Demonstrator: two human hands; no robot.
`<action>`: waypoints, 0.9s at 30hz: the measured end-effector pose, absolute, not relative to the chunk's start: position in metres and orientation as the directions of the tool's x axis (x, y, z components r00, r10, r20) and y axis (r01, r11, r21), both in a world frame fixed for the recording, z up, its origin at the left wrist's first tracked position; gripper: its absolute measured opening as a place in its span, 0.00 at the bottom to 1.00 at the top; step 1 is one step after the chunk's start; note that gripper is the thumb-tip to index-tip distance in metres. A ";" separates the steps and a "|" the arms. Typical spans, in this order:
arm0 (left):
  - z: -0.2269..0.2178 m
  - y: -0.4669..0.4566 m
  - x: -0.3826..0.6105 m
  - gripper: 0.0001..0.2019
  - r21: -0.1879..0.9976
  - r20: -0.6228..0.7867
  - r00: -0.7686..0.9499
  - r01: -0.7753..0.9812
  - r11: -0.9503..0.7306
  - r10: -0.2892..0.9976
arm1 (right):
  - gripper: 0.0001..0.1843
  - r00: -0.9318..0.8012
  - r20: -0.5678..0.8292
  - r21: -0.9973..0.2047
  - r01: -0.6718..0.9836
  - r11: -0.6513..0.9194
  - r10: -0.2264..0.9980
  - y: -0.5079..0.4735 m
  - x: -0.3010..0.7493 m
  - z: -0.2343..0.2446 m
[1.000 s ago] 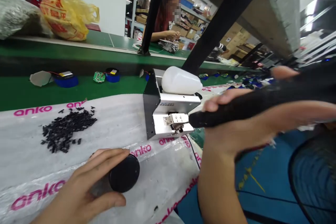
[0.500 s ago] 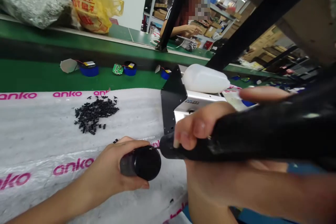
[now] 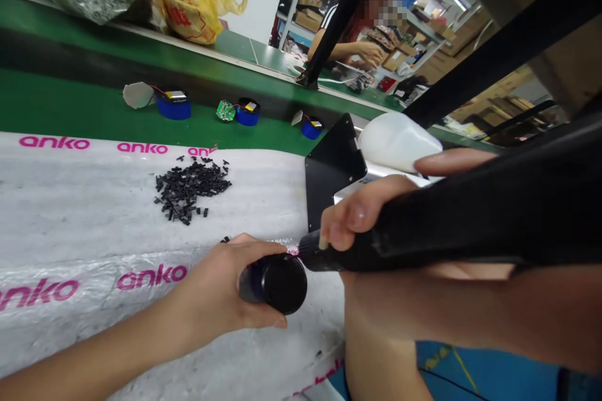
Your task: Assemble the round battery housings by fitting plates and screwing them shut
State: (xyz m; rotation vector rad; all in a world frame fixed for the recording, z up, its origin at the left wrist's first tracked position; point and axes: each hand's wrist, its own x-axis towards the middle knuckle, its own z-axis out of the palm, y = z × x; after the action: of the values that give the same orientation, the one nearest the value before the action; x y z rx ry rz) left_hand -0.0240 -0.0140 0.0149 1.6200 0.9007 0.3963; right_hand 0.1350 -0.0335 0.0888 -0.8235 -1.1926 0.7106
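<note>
The left hand point(image 3: 219, 291) is gripping a black cylinder point(image 3: 285, 285) above white sheeting point(image 3: 263, 194); the right hand point(image 3: 364, 210) is holding a black driver point(image 3: 451, 213) near its rim (work there looks unfinished), while three blue units point(image 3: 174, 108) are lying opened on the green desk point(image 3: 70, 88).

The left hand point(image 3: 230, 282) and right hand point(image 3: 364, 207) are showing bare, as are the left forearm point(image 3: 126, 338) and right arm point(image 3: 399, 319). A rounded fingernail point(image 3: 358, 219) is showing on the right hand.
</note>
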 end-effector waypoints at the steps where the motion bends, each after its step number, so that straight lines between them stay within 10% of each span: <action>1: 0.015 -0.014 -0.024 0.31 0.942 -0.220 0.644 0.335 -0.012 0.733 | 0.10 0.241 0.516 -0.838 -0.056 0.543 0.822 -0.033 0.131 0.089; 8: 0.017 -0.015 -0.023 0.27 0.953 -0.227 0.638 0.301 0.033 0.735 | 0.25 0.307 0.521 -0.841 0.028 0.540 0.796 -0.022 0.116 0.097; 22: 0.005 -0.028 -0.018 0.27 0.927 -0.032 0.604 0.316 -0.202 0.797 | 0.23 0.370 0.539 -0.768 -0.153 0.622 0.757 -0.028 0.136 0.079; 27: -0.007 -0.021 -0.029 0.36 0.950 -0.164 0.624 0.309 -0.048 0.764 | 0.27 0.660 0.648 -0.692 0.301 0.656 0.380 -0.029 0.184 0.115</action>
State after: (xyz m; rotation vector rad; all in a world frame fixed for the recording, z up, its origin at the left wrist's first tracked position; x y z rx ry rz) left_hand -0.0293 -0.0215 -0.0075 1.6327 0.9033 0.4656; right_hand 0.1837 -0.0292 0.1154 -0.8843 -0.8786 0.0520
